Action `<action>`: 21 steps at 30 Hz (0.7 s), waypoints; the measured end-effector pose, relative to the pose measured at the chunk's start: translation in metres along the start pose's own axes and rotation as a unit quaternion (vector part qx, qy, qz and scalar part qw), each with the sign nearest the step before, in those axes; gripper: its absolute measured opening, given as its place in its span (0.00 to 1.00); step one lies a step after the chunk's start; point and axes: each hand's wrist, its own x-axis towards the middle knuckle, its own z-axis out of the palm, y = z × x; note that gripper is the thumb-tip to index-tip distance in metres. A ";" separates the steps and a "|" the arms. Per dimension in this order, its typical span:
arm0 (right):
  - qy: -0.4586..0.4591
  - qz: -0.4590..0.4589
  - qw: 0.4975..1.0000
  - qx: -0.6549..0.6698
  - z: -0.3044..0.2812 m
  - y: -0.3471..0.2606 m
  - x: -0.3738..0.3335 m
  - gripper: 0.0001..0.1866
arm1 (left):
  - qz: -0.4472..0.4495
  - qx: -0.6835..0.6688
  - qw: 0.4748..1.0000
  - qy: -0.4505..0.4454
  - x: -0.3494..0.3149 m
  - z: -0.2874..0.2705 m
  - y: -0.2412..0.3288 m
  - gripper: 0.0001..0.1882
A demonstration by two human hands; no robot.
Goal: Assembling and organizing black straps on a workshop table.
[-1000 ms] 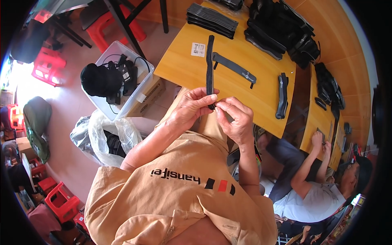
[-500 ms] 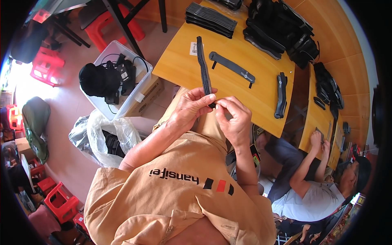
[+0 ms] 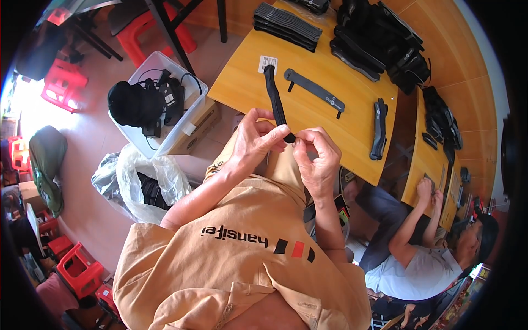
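Note:
A long dark fabric strap (image 3: 276, 102) runs from my fingers up over the near edge of the yellow table (image 3: 236, 82). My left hand (image 3: 257, 138) is closed on its near end between thumb and fingers. The thumb and index finger of my right hand (image 3: 318, 157) pinch the corner of the same end. Whether a smaller piece is between those fingertips cannot be made out. Just beyond lies a flat grey strap (image 3: 314, 91) with two short black tabs. A folded dark strap (image 3: 379, 129) rests at the table's right side.
At the far edge are a stack of grey straps (image 3: 287, 27) and a pile of black straps (image 3: 379, 38). A clear plastic bin (image 3: 199, 102) with black gear stands left, near a plastic bag (image 3: 129, 176). To the right a co-worker (image 3: 412, 264) handles something at another table.
The strap has turned in my hands, showing a rounder, ribbed side, and its far end sits slightly lower. Both hands stay close together at its near end.

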 end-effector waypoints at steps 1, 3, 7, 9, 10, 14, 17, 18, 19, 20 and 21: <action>0.011 0.003 1.000 0.010 0.002 -0.001 0.000 0.04 | 0.030 0.114 0.993 0.024 -0.002 -0.004 0.003 0.24; 0.022 0.005 1.000 0.021 0.006 -0.003 0.002 0.04 | 0.129 0.191 0.971 0.062 -0.007 -0.009 0.006 0.24; 0.008 -0.015 0.999 0.049 0.017 -0.005 0.003 0.03 | 0.118 0.361 0.925 0.036 -0.023 -0.009 0.029 0.22; -0.006 -0.023 0.998 0.057 0.022 -0.003 0.004 0.03 | 0.085 0.360 0.929 0.016 -0.021 -0.013 0.033 0.21; -0.019 -0.014 0.997 0.074 0.023 -0.002 0.004 0.03 | 0.088 0.346 0.934 0.002 -0.021 -0.015 0.032 0.20; -0.041 0.036 0.994 0.097 0.032 -0.007 0.007 0.03 | 0.092 0.349 0.933 -0.009 -0.029 -0.019 0.039 0.18; -0.054 0.011 0.995 0.083 0.036 -0.004 0.011 0.03 | 0.101 0.397 0.912 0.006 -0.033 -0.017 0.044 0.18; -0.055 0.011 0.995 0.083 0.037 -0.005 0.011 0.03 | 0.101 0.396 0.913 0.007 -0.033 -0.019 0.044 0.18; -0.052 -0.004 0.994 0.098 0.039 -0.006 0.011 0.03 | 0.108 0.406 0.907 0.010 -0.032 -0.022 0.044 0.18; -0.050 -0.019 0.992 0.112 0.040 -0.006 0.011 0.02 | 0.115 0.416 0.902 0.013 -0.032 -0.025 0.044 0.19; -0.051 -0.019 0.992 0.113 0.042 -0.006 0.011 0.02 | 0.115 0.415 0.902 0.014 -0.031 -0.026 0.046 0.19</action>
